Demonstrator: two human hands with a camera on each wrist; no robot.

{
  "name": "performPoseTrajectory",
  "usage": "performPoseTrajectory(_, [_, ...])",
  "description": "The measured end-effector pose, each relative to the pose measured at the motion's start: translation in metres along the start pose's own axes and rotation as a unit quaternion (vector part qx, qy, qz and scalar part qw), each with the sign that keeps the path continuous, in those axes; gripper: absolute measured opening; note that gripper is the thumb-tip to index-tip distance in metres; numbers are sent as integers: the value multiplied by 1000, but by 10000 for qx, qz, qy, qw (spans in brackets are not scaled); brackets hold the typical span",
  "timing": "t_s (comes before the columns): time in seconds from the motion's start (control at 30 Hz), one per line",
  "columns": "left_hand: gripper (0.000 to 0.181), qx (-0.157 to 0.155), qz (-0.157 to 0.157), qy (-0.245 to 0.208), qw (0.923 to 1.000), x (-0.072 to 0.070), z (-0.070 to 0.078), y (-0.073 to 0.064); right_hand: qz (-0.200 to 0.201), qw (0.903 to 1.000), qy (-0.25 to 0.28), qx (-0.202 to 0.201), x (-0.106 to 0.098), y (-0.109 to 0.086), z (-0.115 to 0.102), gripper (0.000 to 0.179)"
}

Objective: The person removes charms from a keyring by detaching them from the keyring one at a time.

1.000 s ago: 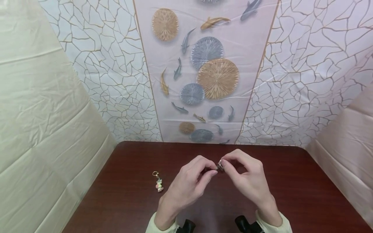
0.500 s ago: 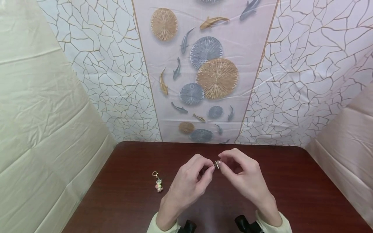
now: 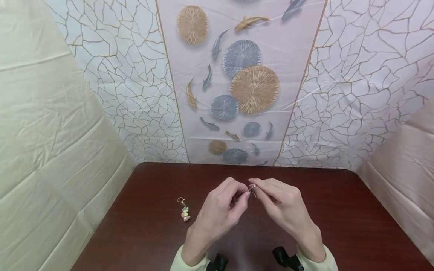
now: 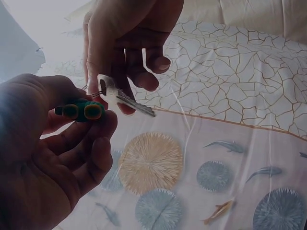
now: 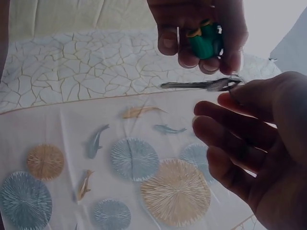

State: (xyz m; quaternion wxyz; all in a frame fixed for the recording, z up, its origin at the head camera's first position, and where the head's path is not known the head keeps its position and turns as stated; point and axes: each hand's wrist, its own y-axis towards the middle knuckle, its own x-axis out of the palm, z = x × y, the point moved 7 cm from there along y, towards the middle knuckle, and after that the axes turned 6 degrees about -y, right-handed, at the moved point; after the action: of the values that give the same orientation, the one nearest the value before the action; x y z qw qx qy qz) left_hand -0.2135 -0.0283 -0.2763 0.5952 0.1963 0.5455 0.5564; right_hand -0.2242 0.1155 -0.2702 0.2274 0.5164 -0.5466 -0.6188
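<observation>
Over the table, my left hand (image 3: pixel 220 212) pinches a small green charm (image 4: pixel 82 111) with orange-rimmed ends between thumb and fingertips. In the head view that charm is hidden behind the fingers. My right hand (image 3: pixel 286 210) faces it, thumb and index finger pinching a thin metal split ring (image 5: pixel 235 88). From the ring a silver key (image 5: pixel 192 86) sticks out sideways, its blade also showing in the left wrist view. The other right fingers are loosely bent. Both hands' fingertips are very close together, with the ring between them.
A second keychain (image 3: pixel 185 213), a pale figurine with a gold clasp, lies on the dark red-brown table (image 3: pixel 152 241) left of my left hand. Behind the table hangs a patterned cloth (image 3: pixel 237 124). Beige cloth walls (image 3: pixel 61 150) stand at both sides.
The right hand has moved slightly left toward the left hand and turned, its index finger now lying flatter over the ring. The left hand barely shifts, and the figurine keychain stays put.
</observation>
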Motion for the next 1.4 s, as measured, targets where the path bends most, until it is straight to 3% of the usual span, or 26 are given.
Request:
performPoseTrajectory(0.13, [12, -60, -39, -57, 10000, 0, -1, 0, -36, 9998, -33, 218, 1, -1, 3, 14])
performPoseTrajectory(0.33, [11, -133, -44, -84, 9999, -1, -4, 0, -188, 9973, -338, 624, 5, -1, 6, 19])
performPoseTrajectory(0.43, [9, -185, -51, -40, 9998, -2, -5, 0, 59, 9981, -368, 481, 4, 1, 4, 11])
performPoseTrajectory(0.57, [9, -252, -61, -15, 9997, -2, -7, 0, 384, 9977, -561, -13, 0, 4, -4, 25])
performPoseTrajectory(0.7, [6, -364, -79, -2, 9993, -1, -8, -1, 510, 9954, -737, -348, -1, 7, -11, 27])
performPoseTrajectory(0.87, [4, -482, -99, -82, 9988, 0, -9, -2, 574, 9965, -541, -285, -3, 8, -12, 29])
performPoseTrajectory(1.03, [6, -454, -66, -194, 9988, 1, -9, -3, 682, 9975, -171, 75, -2, 4, -7, 27])
performPoseTrajectory(1.23, [6, -517, -79, -177, 9985, 2, -11, -4, 201, 9979, -217, 584, 7, -2, 3, 12])
performPoseTrajectory(1.4, [4, -606, -275, -47, 9978, 5, -13, -3, -150, 9981, -394, 447, 11, -1, 4, 7])
